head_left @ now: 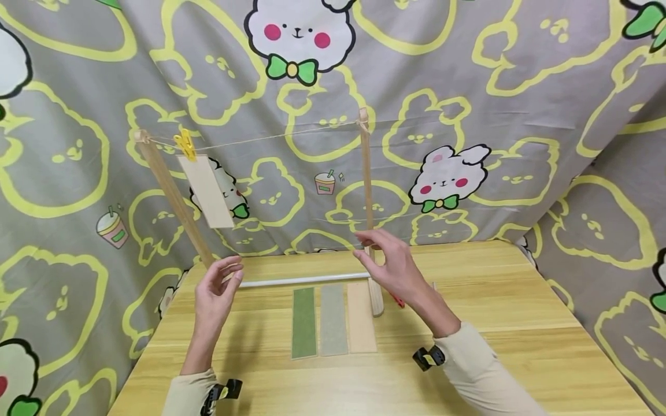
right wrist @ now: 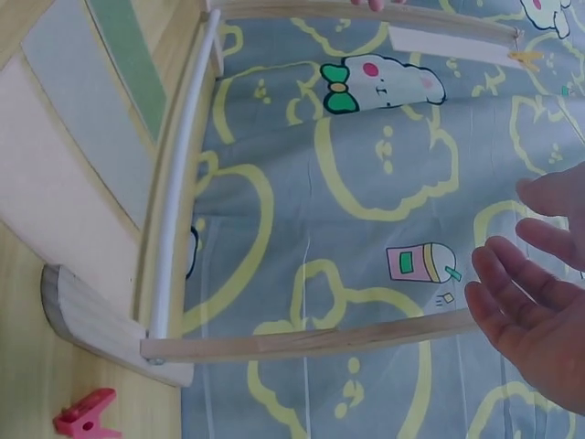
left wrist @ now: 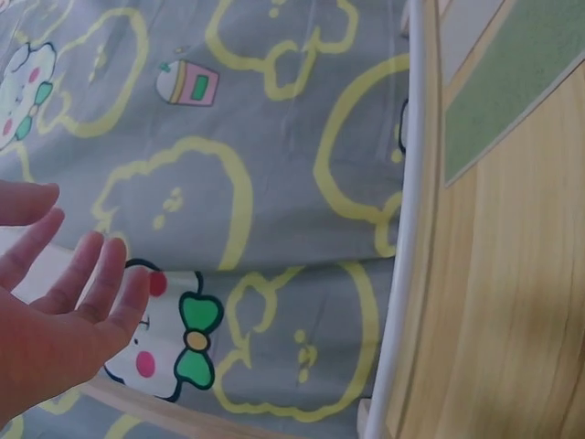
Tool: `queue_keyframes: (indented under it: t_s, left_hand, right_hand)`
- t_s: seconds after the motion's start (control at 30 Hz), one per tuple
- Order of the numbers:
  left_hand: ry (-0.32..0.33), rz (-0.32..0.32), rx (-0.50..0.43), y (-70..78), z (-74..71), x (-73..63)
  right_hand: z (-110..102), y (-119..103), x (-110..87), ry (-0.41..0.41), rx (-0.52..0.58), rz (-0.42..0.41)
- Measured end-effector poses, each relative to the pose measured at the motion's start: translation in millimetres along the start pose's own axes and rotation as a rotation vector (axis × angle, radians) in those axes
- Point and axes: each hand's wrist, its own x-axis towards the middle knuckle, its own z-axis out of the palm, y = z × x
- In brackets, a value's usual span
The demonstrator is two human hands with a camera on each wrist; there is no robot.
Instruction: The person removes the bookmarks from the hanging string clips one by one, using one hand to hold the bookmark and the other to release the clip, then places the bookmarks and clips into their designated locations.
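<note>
My left hand [head_left: 215, 289] is raised near the left wooden post [head_left: 174, 199], its fingers loosely bent and holding nothing. Before the right post [head_left: 366, 179], my right hand [head_left: 392, 263] hovers with thumb and fingers apart, also without anything in it. A string [head_left: 281, 137] runs between the tops of both posts. From its left part hangs a cream strip [head_left: 209, 193], clipped by a yellow clothespin [head_left: 184, 144]. On the table between the hands lie a green strip [head_left: 304, 323], a grey strip [head_left: 333, 320] and a beige strip [head_left: 361, 318], side by side.
A white rod [head_left: 307, 279] joins the posts low down, behind the strips. The right post stands on a wooden foot [right wrist: 110, 329], with a pink-red clothespin [right wrist: 87, 416] on the table beside it. A patterned curtain [head_left: 322, 231] hangs behind the wooden table [head_left: 468, 358].
</note>
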Motion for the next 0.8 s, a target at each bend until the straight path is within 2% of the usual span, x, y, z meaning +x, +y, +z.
queue_keyframes:
  t_s: [0.2,0.43,0.6,0.8]
  left_hand:
    - [0.006,0.011,0.001,1.9,0.1,4.0]
    - [0.004,0.051,0.005,7.3,-2.7,10.6]
    - [0.046,0.068,-0.017,11.4,-3.4,15.1]
    - [0.083,0.103,-0.039,9.7,-7.7,19.6]
  right_hand:
    - [3,-3,1.1,0.017,0.022,-0.026]
    - [6,-6,4.7,0.028,0.051,-0.045]
    - [9,-10,10.1,0.039,0.069,-0.070]
    - [13,-13,16.1,0.057,0.077,-0.101]
